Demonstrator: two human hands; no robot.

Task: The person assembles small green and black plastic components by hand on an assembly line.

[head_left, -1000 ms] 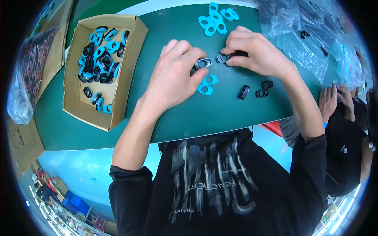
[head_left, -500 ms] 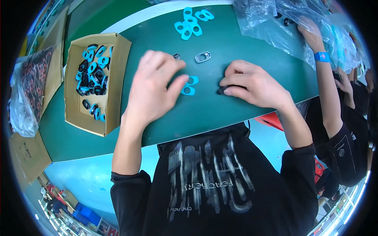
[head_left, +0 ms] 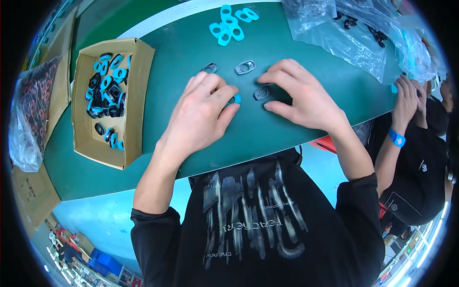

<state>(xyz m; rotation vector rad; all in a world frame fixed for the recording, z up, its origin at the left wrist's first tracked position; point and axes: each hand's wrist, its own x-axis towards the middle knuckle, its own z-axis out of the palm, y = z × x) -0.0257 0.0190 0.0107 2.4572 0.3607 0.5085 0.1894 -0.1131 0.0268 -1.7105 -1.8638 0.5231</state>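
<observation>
A teal oval ring (head_left: 234,99) shows between the thumb and fingers of my left hand (head_left: 198,111), low over the green table; the fingers hide part of it. My right hand (head_left: 306,95) is open, thumb and fingers apart. A dark oval part with a hole (head_left: 261,93) lies on the table between its fingertips. Farther off, a silver-rimmed oval part (head_left: 245,67) lies on the tabletop. Another dark oval part (head_left: 209,68) sits just beyond my left fingers, partly covered by them.
At left stands a cardboard box (head_left: 148,86) with several teal and black parts. Several loose teal rings (head_left: 229,21) lie at the back. Clear plastic sheeting (head_left: 330,38) covers the far right, near small black pieces (head_left: 377,36). A co-worker's hand (head_left: 405,103) is at the right edge.
My right hand has opened from its pinch, leaving the dark part on the table. My left hand has moved right and down onto a teal ring. The co-worker's arm has drawn back from the plastic.
</observation>
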